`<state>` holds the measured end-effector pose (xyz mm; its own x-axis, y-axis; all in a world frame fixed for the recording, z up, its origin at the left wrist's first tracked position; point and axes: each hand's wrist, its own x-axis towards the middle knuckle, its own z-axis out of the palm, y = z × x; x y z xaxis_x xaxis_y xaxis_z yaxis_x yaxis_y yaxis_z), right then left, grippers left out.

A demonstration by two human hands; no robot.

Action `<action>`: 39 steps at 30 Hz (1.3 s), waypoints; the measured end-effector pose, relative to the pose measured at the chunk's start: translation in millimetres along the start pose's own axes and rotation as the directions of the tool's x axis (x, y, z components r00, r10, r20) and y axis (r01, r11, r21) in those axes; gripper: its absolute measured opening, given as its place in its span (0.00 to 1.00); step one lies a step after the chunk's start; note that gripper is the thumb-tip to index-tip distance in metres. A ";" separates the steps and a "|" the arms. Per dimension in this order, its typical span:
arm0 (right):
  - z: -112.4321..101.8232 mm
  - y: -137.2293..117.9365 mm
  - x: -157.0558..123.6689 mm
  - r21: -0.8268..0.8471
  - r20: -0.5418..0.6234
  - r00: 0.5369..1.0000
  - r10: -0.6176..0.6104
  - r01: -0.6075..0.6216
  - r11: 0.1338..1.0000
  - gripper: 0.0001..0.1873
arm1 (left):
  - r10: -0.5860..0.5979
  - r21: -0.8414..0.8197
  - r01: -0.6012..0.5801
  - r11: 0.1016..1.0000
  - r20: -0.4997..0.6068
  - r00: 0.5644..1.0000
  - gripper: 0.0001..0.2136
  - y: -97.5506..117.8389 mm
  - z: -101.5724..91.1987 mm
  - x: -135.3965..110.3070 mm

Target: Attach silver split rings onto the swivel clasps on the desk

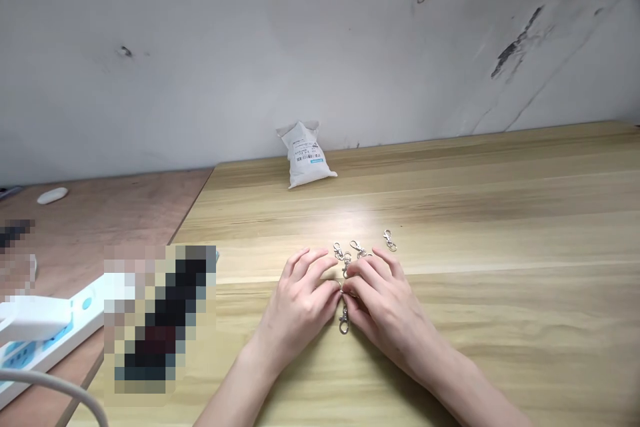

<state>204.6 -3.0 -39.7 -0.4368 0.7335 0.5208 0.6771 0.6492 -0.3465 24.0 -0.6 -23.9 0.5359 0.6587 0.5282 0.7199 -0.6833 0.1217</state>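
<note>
Both hands are down on the wooden table, close in front of the person. The left hand and the right hand meet fingertip to fingertip, fingers curled in and only loosely spread. Together they pinch the far end of a small metal clasp. Exactly which fingertips grip it is hidden where the hands touch.

The clasp lies in the gap between the two hands, low on the tabletop. Its long axis runs straight toward and away from the person, and the rounded hook end points back at the person.

Just beyond the knuckles, a few loose clasps lie scattered, one of them a little apart to the right. Farther back, against the wall, stands a white packet. A white power strip sits off to the left.
</note>
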 end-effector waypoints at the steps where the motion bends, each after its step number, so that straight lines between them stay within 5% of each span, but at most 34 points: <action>1: -0.4 0.4 -0.3 0.014 0.006 1.000 0.005 -0.005 1.000 0.07 | -0.001 -0.005 0.001 1.000 -0.004 1.000 0.05 0.8 0.5 0.0; 10: -6.4 -0.4 -0.4 0.064 0.024 1.000 0.012 -0.014 0.998 0.10 | 0.017 -0.023 -0.017 1.000 -0.007 1.000 0.05 0.4 -0.7 -0.2; 15: -9.0 0.5 0.9 0.105 -0.018 1.000 0.018 -0.016 0.994 0.10 | -0.064 -0.150 0.066 0.986 0.016 0.998 0.05 -1.1 -1.9 -2.1; 29: -12.4 3.1 2.9 0.170 0.005 1.000 -0.001 0.000 0.985 0.08 | -0.341 -0.565 0.404 0.719 0.219 0.914 0.05 2.0 -5.6 -1.9; 39: -16.0 0.6 2.0 0.217 0.032 0.999 -0.003 -0.004 0.976 0.09 | -0.380 -0.589 0.480 0.650 0.294 0.877 0.07 8.1 -5.1 -1.5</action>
<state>213.7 -4.4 -26.4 -0.4573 0.7378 0.4965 0.5342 0.6743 -0.5099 26.7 -8.7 -19.4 0.3257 0.9301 0.1698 0.4650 -0.3139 0.8278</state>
